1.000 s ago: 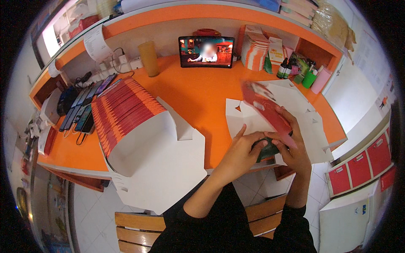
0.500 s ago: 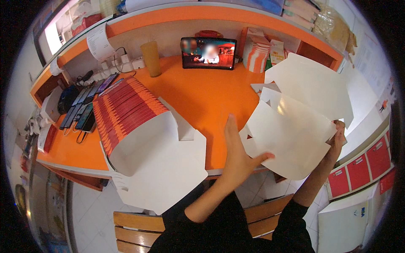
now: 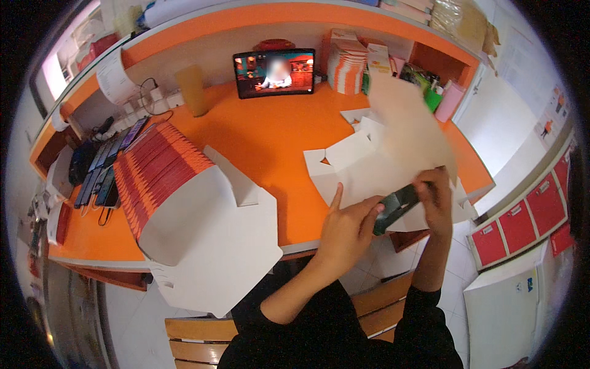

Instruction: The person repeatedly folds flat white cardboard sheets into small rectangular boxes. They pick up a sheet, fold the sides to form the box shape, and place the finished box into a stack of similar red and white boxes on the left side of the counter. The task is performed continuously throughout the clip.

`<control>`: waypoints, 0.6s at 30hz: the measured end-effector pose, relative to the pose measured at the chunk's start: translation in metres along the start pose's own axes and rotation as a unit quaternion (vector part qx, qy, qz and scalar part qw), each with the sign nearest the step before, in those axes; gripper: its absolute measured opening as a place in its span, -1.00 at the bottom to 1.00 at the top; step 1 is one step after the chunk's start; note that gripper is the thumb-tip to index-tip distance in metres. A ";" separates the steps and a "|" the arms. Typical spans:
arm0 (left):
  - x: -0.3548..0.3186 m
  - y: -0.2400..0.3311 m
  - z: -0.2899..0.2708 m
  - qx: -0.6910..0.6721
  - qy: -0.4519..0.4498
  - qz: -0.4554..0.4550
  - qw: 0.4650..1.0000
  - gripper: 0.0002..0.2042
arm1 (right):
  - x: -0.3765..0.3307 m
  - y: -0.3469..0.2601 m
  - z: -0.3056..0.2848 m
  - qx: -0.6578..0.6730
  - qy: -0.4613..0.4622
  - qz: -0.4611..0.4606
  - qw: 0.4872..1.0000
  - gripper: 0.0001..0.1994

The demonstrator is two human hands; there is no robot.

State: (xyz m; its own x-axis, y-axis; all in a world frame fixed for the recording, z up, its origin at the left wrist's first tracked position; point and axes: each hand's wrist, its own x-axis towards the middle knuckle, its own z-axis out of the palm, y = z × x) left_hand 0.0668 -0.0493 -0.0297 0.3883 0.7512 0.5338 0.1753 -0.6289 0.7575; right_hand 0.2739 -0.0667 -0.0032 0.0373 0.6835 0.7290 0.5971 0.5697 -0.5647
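My right hand (image 3: 434, 200) is closed on the upper end of a dark green panel (image 3: 396, 211) with a paler patch. At its lower end, my left hand (image 3: 349, 238) pinches the panel near the thumb, its index finger pointing up. A white cardboard box blank (image 3: 350, 160) spreads under and behind the hands, over the desk's right edge. Its large flap (image 3: 415, 120) is raised and blurred. The panel seems to be the blank's printed outer side, though I cannot tell for certain. Left of the hands stands a nested stack of red-and-orange cartons (image 3: 163, 178), white inside.
On the orange desk (image 3: 270, 129) a tablet (image 3: 275, 74) stands playing a video, beside a yellow cup (image 3: 191, 92). Several phones (image 3: 101, 166) lie at the left. Striped folded packs (image 3: 346, 64) stand at the back right. Red drawers (image 3: 516, 227) are at the right.
My left hand, formerly spread apart from the blank, now touches the dark green panel, which has come into sight. My right hand has moved left, and the blank has tilted. The whole view has shifted.
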 end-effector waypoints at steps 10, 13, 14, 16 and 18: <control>0.012 -0.005 -0.014 0.020 0.011 0.030 0.999 -0.81 | 0.016 -0.025 0.020 -0.073 -0.102 -0.057 0.990 -0.86; 0.015 -0.007 -0.011 0.014 0.026 0.057 0.998 -0.81 | 0.008 -0.014 0.014 -0.089 -0.119 -0.003 0.989 -0.78; 0.016 -0.007 -0.009 0.011 0.017 0.061 0.998 -0.79 | 0.004 -0.007 0.012 -0.091 -0.113 0.042 0.989 -0.73; 0.017 -0.005 -0.006 0.020 0.048 0.095 0.994 -0.68 | -0.002 0.006 0.007 -0.085 -0.091 0.149 0.981 -0.65; 0.016 -0.005 -0.006 0.043 0.125 0.145 0.981 -0.51 | 0.001 0.021 -0.003 0.124 0.064 0.169 0.976 -0.57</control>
State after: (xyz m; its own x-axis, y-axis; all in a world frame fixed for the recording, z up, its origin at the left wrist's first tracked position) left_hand 0.0666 -0.0326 -0.0228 0.2019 0.5577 0.8051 0.1702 -0.8295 0.5319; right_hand 0.2889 -0.0554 -0.0135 0.3085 0.7977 0.5182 0.3208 0.4256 -0.8461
